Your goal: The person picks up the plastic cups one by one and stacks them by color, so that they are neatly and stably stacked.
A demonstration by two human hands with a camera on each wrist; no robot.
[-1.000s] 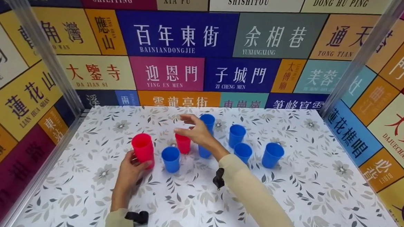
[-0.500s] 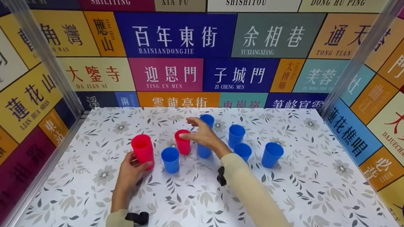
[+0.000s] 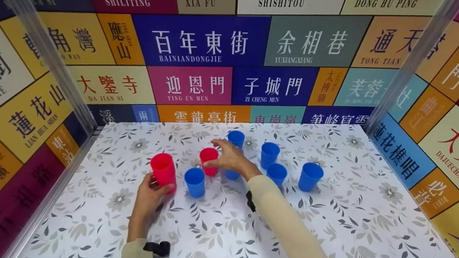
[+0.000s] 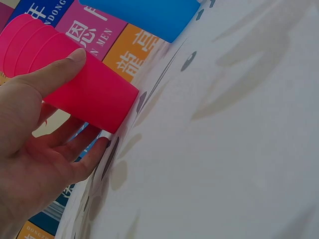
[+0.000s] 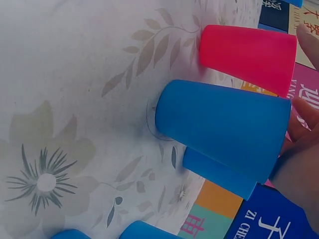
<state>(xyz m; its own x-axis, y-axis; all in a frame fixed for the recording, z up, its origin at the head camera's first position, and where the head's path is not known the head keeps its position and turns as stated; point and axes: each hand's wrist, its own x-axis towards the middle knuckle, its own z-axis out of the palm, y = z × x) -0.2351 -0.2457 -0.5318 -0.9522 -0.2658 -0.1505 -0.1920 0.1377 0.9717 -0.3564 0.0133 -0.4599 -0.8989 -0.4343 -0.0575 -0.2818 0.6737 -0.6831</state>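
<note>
In the head view my left hand (image 3: pixel 150 193) holds a stack of red cups (image 3: pixel 163 168) upright on the table. The left wrist view shows several nested rims on that red stack (image 4: pixel 75 79), with the thumb along the near side and fingers around the far side. My right hand (image 3: pixel 232 156) hovers by a single red cup (image 3: pixel 209 157), its thumb in front of the cup and its fingers spread past the rim. Firm contact there cannot be made out. A blue cup (image 3: pixel 194 182) stands between the red stack and the single red cup. Another blue cup (image 5: pixel 224 124) stands below my right hand.
More blue cups stand upright to the right: one at the back (image 3: pixel 235 137), one near the middle (image 3: pixel 269 154), one partly behind the sleeve (image 3: pixel 277 173), and one farthest right (image 3: pixel 310 176). The floral tabletop (image 3: pixel 208 230) meets sign-covered walls (image 3: pixel 203 37).
My right hand has moved slightly right and lower, bringing its thumb in front of the single red cup. My left hand stays on the red stack.
</note>
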